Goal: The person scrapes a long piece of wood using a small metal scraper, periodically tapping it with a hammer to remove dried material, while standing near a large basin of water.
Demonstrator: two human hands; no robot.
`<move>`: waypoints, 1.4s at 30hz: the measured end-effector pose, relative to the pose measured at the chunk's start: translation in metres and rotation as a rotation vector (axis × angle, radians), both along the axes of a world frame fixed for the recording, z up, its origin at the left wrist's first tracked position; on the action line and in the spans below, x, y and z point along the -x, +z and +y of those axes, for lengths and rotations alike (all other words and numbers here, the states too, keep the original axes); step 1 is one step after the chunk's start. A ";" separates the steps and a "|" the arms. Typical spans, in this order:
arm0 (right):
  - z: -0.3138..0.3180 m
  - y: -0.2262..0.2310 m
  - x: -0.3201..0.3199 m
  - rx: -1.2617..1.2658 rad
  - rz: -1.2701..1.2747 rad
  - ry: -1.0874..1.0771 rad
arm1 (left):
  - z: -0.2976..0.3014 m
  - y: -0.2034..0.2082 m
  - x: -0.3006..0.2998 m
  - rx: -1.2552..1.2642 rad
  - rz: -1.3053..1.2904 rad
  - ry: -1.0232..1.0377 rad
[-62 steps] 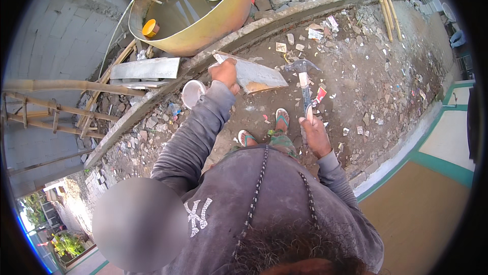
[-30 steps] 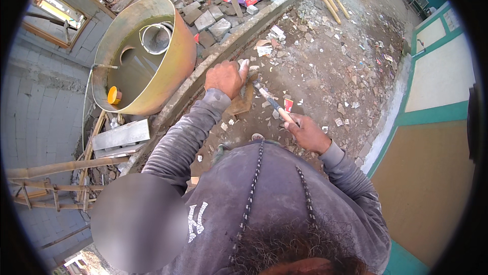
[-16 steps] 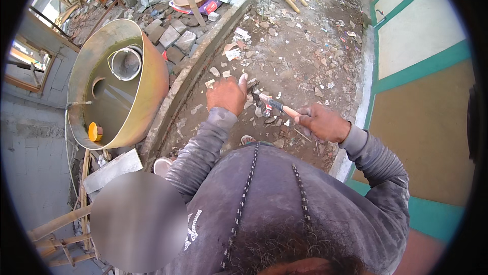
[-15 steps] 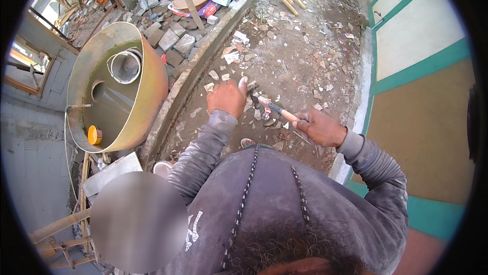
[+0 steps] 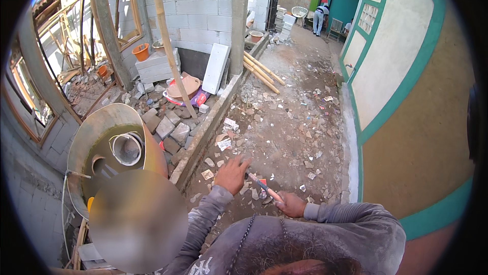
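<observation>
My right hand (image 5: 292, 205) is closed round the pale wooden handle of a hammer (image 5: 263, 185). The hammer slants up and left, its dark head end close by my left hand (image 5: 232, 174). My left hand is back-up over the ground with its fingers bent, and a fingertip points right towards the hammer. Whatever its fingers close on is hidden beneath the hand. Broken tile pieces (image 5: 207, 174) and a red-and-white scrap (image 5: 262, 182) lie on the dirt around both hands.
Left stands a large round tub (image 5: 156, 145) of water with a white bucket (image 5: 126, 149) in it. A low concrete curb (image 5: 206, 137) runs alongside. Bamboo poles (image 5: 262, 74) lie ahead, a green-trimmed wall (image 5: 401, 71) stands right, and another person (image 5: 318, 19) bends far off.
The view has tilted up, showing more of the passage ahead and the distant person. Both hands and the hammer sit lower in the picture, still close together.
</observation>
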State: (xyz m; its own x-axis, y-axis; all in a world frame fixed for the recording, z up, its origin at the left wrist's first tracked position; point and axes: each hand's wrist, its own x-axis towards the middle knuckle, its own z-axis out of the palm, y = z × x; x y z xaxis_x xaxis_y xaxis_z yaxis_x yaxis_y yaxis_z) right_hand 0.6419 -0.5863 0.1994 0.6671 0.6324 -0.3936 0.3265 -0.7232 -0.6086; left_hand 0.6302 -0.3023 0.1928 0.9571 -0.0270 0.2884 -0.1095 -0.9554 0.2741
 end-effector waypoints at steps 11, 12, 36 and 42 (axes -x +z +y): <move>0.029 -0.037 -0.029 -0.167 0.073 0.048 | 0.050 -0.010 -0.022 -0.070 0.072 -0.117; 0.028 -0.039 -0.029 -0.186 0.067 0.036 | 0.046 -0.007 -0.028 -0.082 0.107 -0.097; 0.042 -0.078 -0.095 0.039 0.270 0.145 | 0.055 -0.001 -0.026 -0.378 0.156 -0.144; 0.040 -0.202 -0.081 0.224 0.128 0.278 | 0.083 0.000 0.036 -0.260 0.051 0.127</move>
State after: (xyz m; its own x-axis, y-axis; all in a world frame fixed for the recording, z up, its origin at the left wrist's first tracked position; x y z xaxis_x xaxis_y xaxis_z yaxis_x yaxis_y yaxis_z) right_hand 0.7229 -0.5458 -0.0030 0.4182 0.6712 -0.6121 0.4609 -0.7374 -0.4937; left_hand 0.5946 -0.2193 0.1928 0.9707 0.0271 0.2389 0.0230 -0.9995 0.0200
